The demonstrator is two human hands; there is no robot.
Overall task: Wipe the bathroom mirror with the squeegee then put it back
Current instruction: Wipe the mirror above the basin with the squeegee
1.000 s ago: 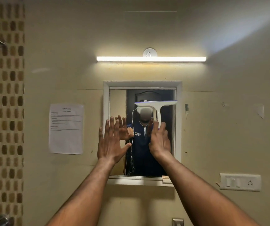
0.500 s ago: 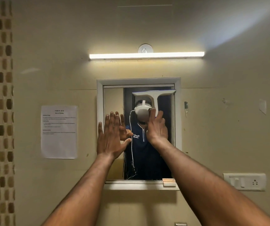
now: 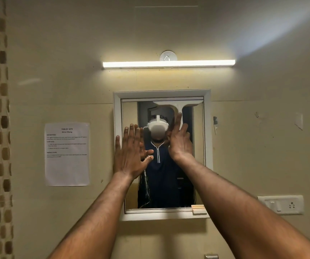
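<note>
A small white-framed mirror [image 3: 198, 146] hangs on the beige wall ahead. The white squeegee [image 3: 177, 106] has its blade pressed flat against the top right of the glass, just under the frame's upper edge. My right hand [image 3: 180, 142] grips its handle from below, and the handle is mostly hidden by the fingers. Flat against the left side of the mirror rests my left hand [image 3: 130, 154], fingers spread, overlapping the frame's left edge. The glass reflects a person in a dark shirt wearing a headset.
A lit tube light [image 3: 168, 64] with a round wall hook [image 3: 168, 56] above it sits over the mirror. A printed sheet [image 3: 67, 154] is taped at the left. A switch plate [image 3: 280, 205] is at lower right. A small block [image 3: 198, 209] rests on the mirror's ledge.
My right hand has pushed the squeegee up the glass from the middle to the top edge. My left hand stayed pressed on the mirror's left side.
</note>
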